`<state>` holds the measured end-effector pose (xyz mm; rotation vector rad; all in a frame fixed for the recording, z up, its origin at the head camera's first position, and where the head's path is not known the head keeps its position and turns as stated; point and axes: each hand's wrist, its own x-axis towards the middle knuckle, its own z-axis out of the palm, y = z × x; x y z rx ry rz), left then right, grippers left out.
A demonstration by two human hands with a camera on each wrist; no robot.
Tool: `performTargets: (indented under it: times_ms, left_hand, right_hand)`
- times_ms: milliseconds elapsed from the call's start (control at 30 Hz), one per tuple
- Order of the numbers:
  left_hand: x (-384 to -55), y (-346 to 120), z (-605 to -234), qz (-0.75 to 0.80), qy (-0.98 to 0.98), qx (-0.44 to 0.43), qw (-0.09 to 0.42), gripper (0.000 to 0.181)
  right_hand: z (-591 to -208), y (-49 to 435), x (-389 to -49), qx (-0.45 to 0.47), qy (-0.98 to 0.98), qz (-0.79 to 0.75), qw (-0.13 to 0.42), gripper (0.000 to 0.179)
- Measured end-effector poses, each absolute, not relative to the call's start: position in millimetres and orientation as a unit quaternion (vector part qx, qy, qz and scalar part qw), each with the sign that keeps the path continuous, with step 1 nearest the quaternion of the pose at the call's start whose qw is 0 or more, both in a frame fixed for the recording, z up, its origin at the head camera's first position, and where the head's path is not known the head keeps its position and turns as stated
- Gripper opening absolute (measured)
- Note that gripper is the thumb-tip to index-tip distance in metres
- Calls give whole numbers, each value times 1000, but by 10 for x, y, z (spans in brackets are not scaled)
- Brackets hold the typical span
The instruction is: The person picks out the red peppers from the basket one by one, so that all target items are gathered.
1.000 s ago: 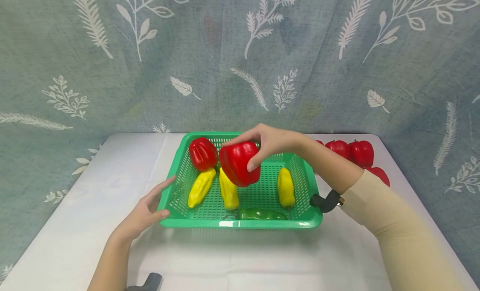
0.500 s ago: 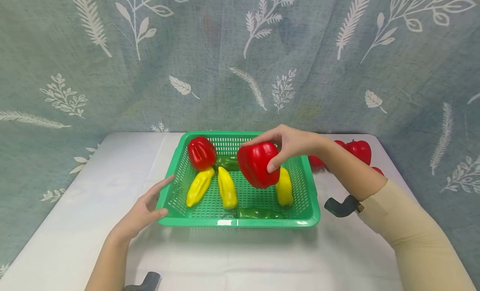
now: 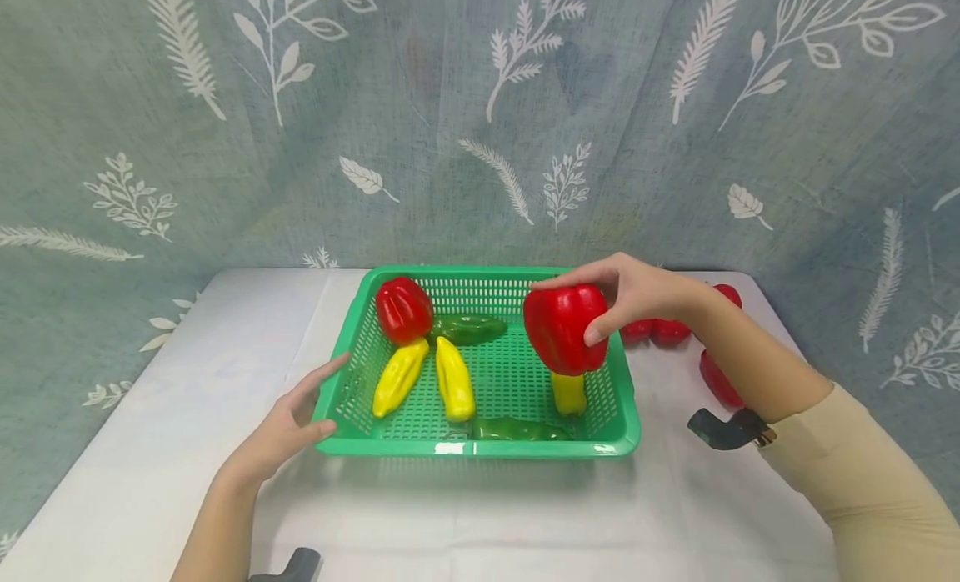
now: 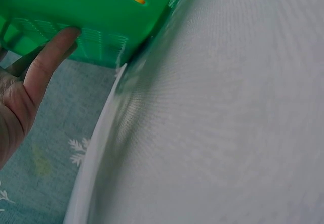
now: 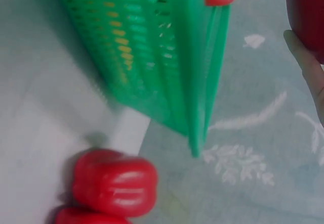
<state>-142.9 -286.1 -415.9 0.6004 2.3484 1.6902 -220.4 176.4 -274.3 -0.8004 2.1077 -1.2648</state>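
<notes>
My right hand [image 3: 645, 297] grips a red bell pepper [image 3: 562, 328] above the right side of a green plastic basket [image 3: 525, 449]. The thumb lies on the pepper's near side and the fingers reach over its top. Below it, a yellow pepper [image 3: 569, 394] is partly hidden. My left hand [image 3: 285, 423] rests at the basket's left rim with fingers spread and relaxed; in the left wrist view a finger touches the basket wall [image 4: 96, 16]. Inside the basket are another red bell pepper [image 3: 405, 309], two more yellow peppers [image 3: 454, 380] and two green peppers [image 3: 471, 328].
Several red bell peppers [image 3: 670, 332] lie on the white-covered table [image 3: 465, 515] right of the basket, partly behind my right forearm. A grey-green leaf-patterned cloth [image 3: 420, 148] hangs behind the table.
My right hand has carried the red bell pepper rightward over the basket, uncovering the green pepper at the back. My left hand has stayed at the left rim.
</notes>
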Motion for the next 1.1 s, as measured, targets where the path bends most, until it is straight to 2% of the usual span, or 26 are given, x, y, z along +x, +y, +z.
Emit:
performTargets:
  times_ms: [167,633,1100]
  left_hand:
    - [-1440,-2864,-4175,572,789,204,91,76]
    - [-1435,-2865,-4179,575,786,204,97,77]
    - [-1442,-2871,-4181,571,790,203,98,76]
  right_hand:
    - [-2763,1933,-2137,-248,804,-467,272,66]
    - [-2853,2425,-1916,-221,849,-434,207,70]
    - [-3179,3006,-1847,-130,873,-437,172,71]
